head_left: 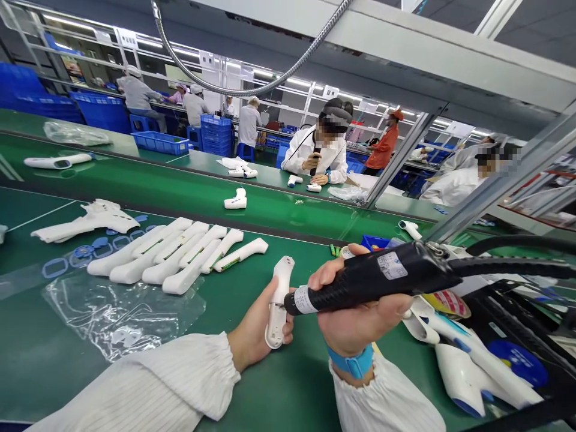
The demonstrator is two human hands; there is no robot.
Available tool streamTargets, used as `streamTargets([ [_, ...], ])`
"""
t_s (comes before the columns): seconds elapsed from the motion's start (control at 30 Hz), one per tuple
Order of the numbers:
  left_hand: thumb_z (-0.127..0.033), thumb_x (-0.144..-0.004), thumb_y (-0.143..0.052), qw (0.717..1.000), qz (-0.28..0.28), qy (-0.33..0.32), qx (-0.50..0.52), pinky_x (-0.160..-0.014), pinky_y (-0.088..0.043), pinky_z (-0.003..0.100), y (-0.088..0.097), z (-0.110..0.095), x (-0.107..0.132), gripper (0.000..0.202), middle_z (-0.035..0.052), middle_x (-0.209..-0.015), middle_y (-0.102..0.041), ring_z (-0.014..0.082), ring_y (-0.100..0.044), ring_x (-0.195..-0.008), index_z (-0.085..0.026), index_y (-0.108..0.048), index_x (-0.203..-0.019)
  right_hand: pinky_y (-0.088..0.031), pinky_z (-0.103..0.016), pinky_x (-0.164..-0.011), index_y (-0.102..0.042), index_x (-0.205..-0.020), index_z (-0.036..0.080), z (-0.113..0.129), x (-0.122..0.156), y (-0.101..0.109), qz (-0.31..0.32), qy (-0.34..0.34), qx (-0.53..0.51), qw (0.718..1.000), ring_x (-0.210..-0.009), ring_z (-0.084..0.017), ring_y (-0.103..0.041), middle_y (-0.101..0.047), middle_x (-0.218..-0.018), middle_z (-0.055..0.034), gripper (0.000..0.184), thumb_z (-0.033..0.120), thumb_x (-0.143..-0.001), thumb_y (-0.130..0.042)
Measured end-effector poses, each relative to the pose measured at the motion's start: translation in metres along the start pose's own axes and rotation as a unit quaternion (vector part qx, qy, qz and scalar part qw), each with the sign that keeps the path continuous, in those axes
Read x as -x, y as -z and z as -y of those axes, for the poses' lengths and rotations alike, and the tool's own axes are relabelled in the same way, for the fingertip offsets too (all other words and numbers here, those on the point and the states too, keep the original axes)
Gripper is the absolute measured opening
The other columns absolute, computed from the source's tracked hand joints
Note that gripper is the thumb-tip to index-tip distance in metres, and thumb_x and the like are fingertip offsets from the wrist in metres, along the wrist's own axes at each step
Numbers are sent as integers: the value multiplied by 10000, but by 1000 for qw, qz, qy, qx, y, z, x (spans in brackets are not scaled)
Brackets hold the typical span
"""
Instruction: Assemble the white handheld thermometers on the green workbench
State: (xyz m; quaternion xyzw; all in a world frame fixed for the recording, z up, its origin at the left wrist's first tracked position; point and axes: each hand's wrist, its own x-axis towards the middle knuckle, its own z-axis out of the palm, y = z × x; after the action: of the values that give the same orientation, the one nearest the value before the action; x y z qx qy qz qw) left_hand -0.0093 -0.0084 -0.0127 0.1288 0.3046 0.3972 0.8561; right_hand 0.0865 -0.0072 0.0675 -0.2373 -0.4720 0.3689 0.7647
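Observation:
My left hand (256, 327) is closed around a white plastic thermometer shell (278, 303), holding it upright on the green table (288, 384). My right hand (355, 312) grips a black electric screwdriver (373, 279), its tip pressed against the side of the shell. A black cable (517, 264) runs from the screwdriver off to the right. A row of several white shells (180, 255) lies to the left of my hands.
A crumpled clear plastic bag (121, 315) lies front left. Blue rings (85, 252) and a white shell half (90, 219) lie at far left. More white housings (468, 360) are piled at right. Across the conveyor belt (180, 192) sit several workers in white coats (321, 153).

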Motion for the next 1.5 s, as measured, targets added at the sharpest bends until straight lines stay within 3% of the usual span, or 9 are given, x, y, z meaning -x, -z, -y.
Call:
streamTargets([
  [0.47,-608,-792,-386,1000,1,-16,5,-335,-279,185,3,2,-4,463,-21,-425,-464,96,-425,-336,-173,-482,-662,-399,-292,-410,-456,-998,195,-2,4,0,6,12,4,1000,-421,-145,-474,-524,-543,33,572,683,-723,-342],
  [0.73,-592,-816,-351,1000,-5,-8,2,-341,-276,185,0,0,-2,461,-17,-421,-475,96,-424,-331,-172,-534,-764,-401,-319,-429,-457,-1004,233,0,7,0,19,9,11,1000,-431,-157,-460,-520,-556,23,524,664,-750,-303],
  [0.9,-600,-812,-351,1000,-2,-12,-10,-349,-296,205,0,2,0,468,-26,-417,-457,100,-407,-331,-174,-541,-774,-394,-297,-417,-469,-871,232,-4,7,3,43,10,11,999,-425,-147,-474,-506,-543,33,528,714,-707,-329],
  [1.1,-613,-800,-369,999,-12,-30,-19,-356,-294,192,1,4,0,465,-35,-425,-444,94,-404,-344,-181,-543,-793,-393,-305,-400,-477,-950,251,-6,11,3,50,20,37,998,-400,-152,-459,-507,-537,36,595,759,-664,-358],
  [1.3,-623,-799,-356,999,-2,-28,-32,-347,-292,198,-2,5,3,490,-33,-420,-437,95,-394,-340,-170,-542,-787,-388,-286,-388,-527,-834,225,-1,10,4,48,28,-43,998,-398,-145,-480,-529,-530,26,529,719,-678,-422],
  [1.5,-604,-802,-381,998,-5,-43,-48,-344,-291,187,-4,5,2,457,-36,-427,-445,85,-390,-338,-174,-532,-771,-405,-274,-394,-513,-790,208,1,7,6,35,36,-59,997,-407,-136,-490,-520,-523,37,531,719,-692,-408],
])
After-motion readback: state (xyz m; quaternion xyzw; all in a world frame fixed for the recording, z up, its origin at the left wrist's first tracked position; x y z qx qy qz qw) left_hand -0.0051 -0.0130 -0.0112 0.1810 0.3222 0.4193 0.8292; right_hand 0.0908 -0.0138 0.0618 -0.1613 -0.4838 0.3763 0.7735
